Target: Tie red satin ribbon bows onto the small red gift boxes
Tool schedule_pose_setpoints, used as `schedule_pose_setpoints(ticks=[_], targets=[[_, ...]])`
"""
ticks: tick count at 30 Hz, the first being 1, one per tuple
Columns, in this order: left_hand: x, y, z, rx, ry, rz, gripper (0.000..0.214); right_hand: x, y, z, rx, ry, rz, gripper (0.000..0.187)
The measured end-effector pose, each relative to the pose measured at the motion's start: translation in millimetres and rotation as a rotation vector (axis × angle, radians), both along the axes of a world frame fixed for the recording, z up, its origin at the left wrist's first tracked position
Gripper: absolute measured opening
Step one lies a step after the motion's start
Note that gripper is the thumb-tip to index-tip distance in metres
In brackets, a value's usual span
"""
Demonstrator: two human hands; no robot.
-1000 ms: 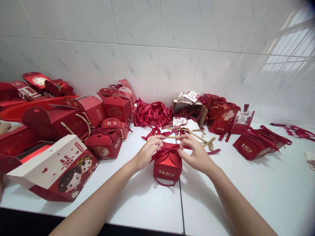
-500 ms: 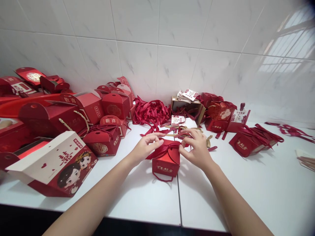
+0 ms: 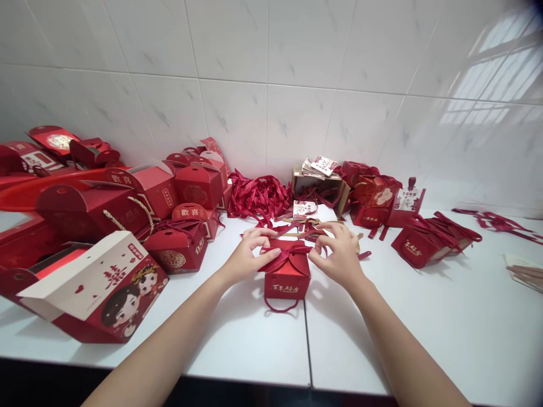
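Observation:
A small red gift box point(image 3: 287, 281) with gold lettering stands upright on the white table, its cord handle point(image 3: 282, 309) hanging down in front. Across its top runs a dark red ribbon point(image 3: 292, 250), gathered at the middle of the lid. My left hand point(image 3: 250, 252) pinches the ribbon at the box's left side between thumb and fingers. At the right side my right hand point(image 3: 337, 251) has thumb and forefinger closed on the ribbon's other part. Just behind the box lie loose red and tan ribbon strips point(image 3: 305, 229), partly hidden by my hands.
Many red gift boxes point(image 3: 199, 183) crowd the left, with a larger cartoon-printed box point(image 3: 127, 294) nearest the front. A heap of red ribbon point(image 3: 258, 195) lies by the tiled wall, beside a carton point(image 3: 341, 189) topped with cards. Ribbon-tied boxes point(image 3: 418, 246) stand at the right.
The ribbon over the lid looks drawn into a tighter, narrower gather. My left hand's thumb lies slightly lower, and both hands stay beside the box. The view has shifted slightly.

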State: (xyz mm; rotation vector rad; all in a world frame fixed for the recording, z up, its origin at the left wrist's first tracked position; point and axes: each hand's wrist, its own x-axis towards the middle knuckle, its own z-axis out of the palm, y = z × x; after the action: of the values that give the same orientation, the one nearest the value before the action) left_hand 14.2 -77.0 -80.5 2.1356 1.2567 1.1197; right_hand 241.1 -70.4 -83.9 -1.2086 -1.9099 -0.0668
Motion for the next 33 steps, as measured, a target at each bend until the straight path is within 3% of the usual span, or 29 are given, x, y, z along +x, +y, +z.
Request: schedule_pose_setpoints(ticks=[6, 12, 14, 16, 18, 20, 21, 22, 25, 28, 31, 33], targets=[[-6.0, 3.7, 3.6, 0.057, 0.113, 0.073, 0.03, 4.5, -2.5, 5.0, 0.076, -0.035, 0.001, 0.013], [-7.0, 6.5, -1.7, 0.05, 0.055, 0.055, 0.029, 9.0, 0.6, 3.1, 0.049, -0.009, 0.043, 0.015], [-4.8, 7.1, -5.6, 0.008, -0.018, 0.003, 0.03, 12.4, 3.4, 2.1, -0.053, 0.067, 0.173, 0.013], [-1.3, 6.7, -9.1, -0.038, -0.103, -0.044, 0.032, 14.2, 4.3, 1.5, -0.252, 0.171, 0.405, 0.008], [3.0, 4.5, -11.6, -0.051, -0.163, -0.073, 0.031, 13.2, 0.2, 1.6, -0.462, 0.221, 0.607, 0.042], [7.5, 0.4, -13.2, -0.031, -0.2, -0.108, 0.023, 11.8, -11.0, 1.9, -0.55, 0.204, 0.661, 0.071], [9.5, -2.1, -13.7, -0.022, -0.214, -0.134, 0.016, 12.7, -19.3, 2.0, -0.544, 0.185, 0.64, 0.076], [11.2, -4.5, -14.2, -0.012, -0.226, -0.158, 0.009, 15.8, -29.0, 1.8, -0.518, 0.173, 0.597, 0.074], [14.4, -9.8, -17.1, 0.027, -0.215, -0.191, 0.027, 43.1, -62.1, -1.5, -0.44, 0.183, 0.385, 0.065], [16.5, -9.7, -23.7, 0.075, -0.152, -0.194, 0.03, 91.0, -89.1, -10.4, -0.39, 0.312, 0.012, 0.066], [19.0, -6.1, -33.6, 0.134, -0.061, -0.178, 0.023, 132.7, -100.9, -24.8, -0.278, 0.456, -0.487, 0.087], [19.9, -3.5, -41.0, 0.191, -0.021, -0.153, 0.022, 145.2, -102.6, -38.5, -0.162, 0.442, -0.71, 0.107]])
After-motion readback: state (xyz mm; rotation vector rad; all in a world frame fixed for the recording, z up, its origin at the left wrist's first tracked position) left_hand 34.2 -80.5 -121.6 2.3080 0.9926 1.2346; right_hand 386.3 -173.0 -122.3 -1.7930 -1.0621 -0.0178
